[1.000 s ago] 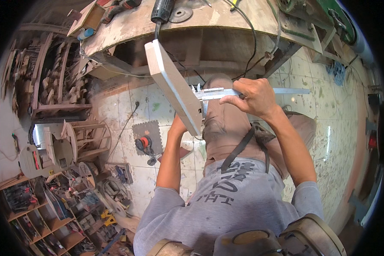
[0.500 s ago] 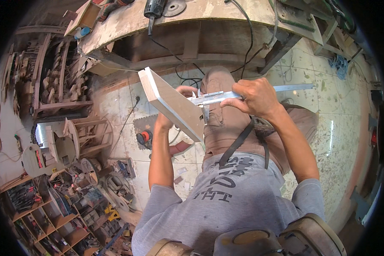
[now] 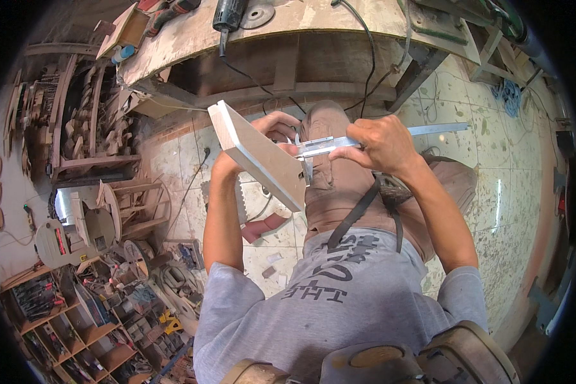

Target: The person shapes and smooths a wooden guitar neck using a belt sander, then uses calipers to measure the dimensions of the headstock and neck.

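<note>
A thick wooden board (image 3: pixel 265 160) with a pale edge is tilted in front of me. Behind its far side my left hand (image 3: pixel 277 126) is partly hidden, fingers bent round and thumb tip near the caliper, gripping the board as far as I can see. My right hand (image 3: pixel 384 146) is closed round a metal caliper (image 3: pixel 320 146), thumb along its slide. One caliper jaw sits against the board's right end, beside a small dark hole. The caliper's long beam sticks out to the right past my knuckles.
Ahead stands a wooden workbench (image 3: pixel 320 19) with an angle grinder (image 3: pixel 226 16), a grinding disc (image 3: pixel 258 15) and hanging cords. At left are a rack of wood offcuts (image 3: pixel 86 115) and a shelf of tools (image 3: pixel 64 320). A reddish-brown curved piece (image 3: pixel 265 227) lies on the tiled floor.
My left hand has shifted forward along the board's far side, showing more fingers, and its forearm has swung left. The right hand, caliper and board have barely moved.
</note>
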### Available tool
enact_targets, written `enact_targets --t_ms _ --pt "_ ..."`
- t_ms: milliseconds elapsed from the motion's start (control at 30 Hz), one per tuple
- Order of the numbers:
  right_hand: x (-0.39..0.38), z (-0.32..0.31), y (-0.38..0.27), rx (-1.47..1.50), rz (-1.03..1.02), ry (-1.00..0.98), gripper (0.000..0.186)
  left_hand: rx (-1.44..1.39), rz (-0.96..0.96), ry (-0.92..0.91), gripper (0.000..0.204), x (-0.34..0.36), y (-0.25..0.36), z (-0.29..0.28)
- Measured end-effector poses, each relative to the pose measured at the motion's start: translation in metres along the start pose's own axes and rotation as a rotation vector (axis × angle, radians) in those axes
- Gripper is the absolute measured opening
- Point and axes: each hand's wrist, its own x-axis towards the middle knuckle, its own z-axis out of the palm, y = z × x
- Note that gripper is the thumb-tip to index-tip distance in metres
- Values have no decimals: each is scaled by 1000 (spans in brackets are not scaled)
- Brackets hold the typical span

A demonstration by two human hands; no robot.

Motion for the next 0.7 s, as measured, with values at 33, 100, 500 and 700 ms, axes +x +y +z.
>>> enact_targets --t_ms 33,100,500,700 --pt "0 -1 0 1 8 -8 55 -120 39 0 59 -3 -7 -5" --pt "0 0 0 13 -6 17 55 -361 118 0 60 -6 -28 -11" --pt "4 1 12 -13 -16 74 50 308 275 308 41 18 -151 105" --pt "60 -1 40 137 333 317 41 190 193 528 47 5 -108 79"
